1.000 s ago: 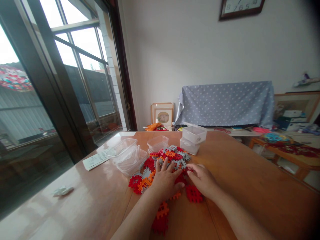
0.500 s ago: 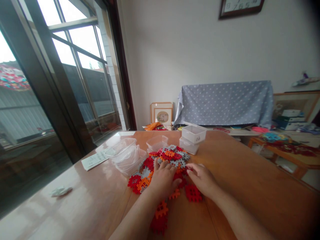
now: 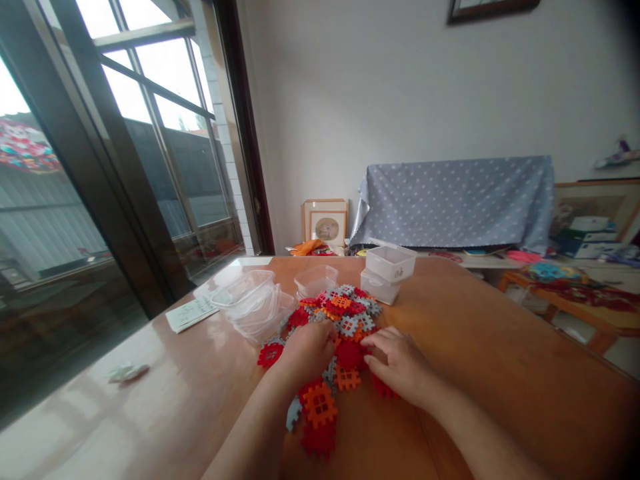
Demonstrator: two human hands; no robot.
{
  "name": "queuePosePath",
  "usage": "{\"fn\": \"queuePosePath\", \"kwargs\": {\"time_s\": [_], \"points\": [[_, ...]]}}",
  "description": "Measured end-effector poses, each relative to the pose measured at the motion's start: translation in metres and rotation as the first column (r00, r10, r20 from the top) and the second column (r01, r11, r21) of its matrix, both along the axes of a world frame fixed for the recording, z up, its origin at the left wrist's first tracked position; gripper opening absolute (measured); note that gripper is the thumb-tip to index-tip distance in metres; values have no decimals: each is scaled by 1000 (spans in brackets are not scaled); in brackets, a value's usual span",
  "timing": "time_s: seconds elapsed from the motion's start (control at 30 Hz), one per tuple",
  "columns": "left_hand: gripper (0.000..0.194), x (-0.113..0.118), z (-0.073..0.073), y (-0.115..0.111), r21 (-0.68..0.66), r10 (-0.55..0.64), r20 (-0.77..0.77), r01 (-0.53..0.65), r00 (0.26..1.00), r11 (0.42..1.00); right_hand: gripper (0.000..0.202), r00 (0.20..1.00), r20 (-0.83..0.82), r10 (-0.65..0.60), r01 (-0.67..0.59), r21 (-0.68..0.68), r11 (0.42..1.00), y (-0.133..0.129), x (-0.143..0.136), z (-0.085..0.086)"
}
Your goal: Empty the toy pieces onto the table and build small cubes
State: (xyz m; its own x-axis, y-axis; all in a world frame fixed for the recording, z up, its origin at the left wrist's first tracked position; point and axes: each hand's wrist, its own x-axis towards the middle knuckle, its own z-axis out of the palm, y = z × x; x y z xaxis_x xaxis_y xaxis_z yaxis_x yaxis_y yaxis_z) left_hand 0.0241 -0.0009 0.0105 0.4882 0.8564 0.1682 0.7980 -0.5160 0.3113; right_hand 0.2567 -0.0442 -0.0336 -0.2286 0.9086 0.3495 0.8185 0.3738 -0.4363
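Observation:
Notched plastic building tiles in red, orange and grey lie in a loose pile (image 3: 345,310) on the wooden table. Over the pile's near left side is my left hand (image 3: 311,345), its fingers curled down and together; what they hold, if anything, is hidden. My right hand (image 3: 397,363) rests at the right edge of the pile, thumb and fingers apart, fingertips beside a red tile (image 3: 350,355). Another red tile (image 3: 384,388) lies partly under this hand. Between my forearms are an orange tile (image 3: 320,405) and a red tile (image 3: 319,439), overlapping.
Clear plastic tubs (image 3: 255,303) are nested behind the pile at left, with another clear tub (image 3: 315,280) beyond. Two white boxes (image 3: 390,267) stand stacked at back right. A written paper (image 3: 193,313) and a small crumpled packet (image 3: 127,372) lie on the left.
My left hand has drawn back slightly left and curled its fingers, uncovering tiles near its thumb. My right hand has come a little toward me and now partly covers the red tile.

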Motion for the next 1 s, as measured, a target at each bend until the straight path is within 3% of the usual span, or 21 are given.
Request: {"fn": "queuePosePath", "kwargs": {"time_s": [0.23, 0.37, 0.57, 0.83, 1.0], "points": [[19, -2, -2, 1, -7, 40, 8, -40, 999, 999, 20, 990, 26, 136, -135, -15, 991, -22, -25, 14], [19, -3, -3, 2, -4, 55, 15, -55, 998, 998, 37, 965, 60, 255, -250, -80, 965, -43, -51, 22], [18, -3, -5, 3, 8, 72, 29, -72, 997, 997, 62, 955, 104, 278, -261, -148, 954, -51, -72, 20], [18, -2, -4, 5, 5, 82, 60, -82, 995, 997, 43, 962, 94, 256, -242, -140, 960, -46, -76, 10], [19, -3, -9, 8, 13, 78, 100, -80, 992, 997, 44, 966, 80, 247, -235, -139, 962, -43, -75, 6]]}}
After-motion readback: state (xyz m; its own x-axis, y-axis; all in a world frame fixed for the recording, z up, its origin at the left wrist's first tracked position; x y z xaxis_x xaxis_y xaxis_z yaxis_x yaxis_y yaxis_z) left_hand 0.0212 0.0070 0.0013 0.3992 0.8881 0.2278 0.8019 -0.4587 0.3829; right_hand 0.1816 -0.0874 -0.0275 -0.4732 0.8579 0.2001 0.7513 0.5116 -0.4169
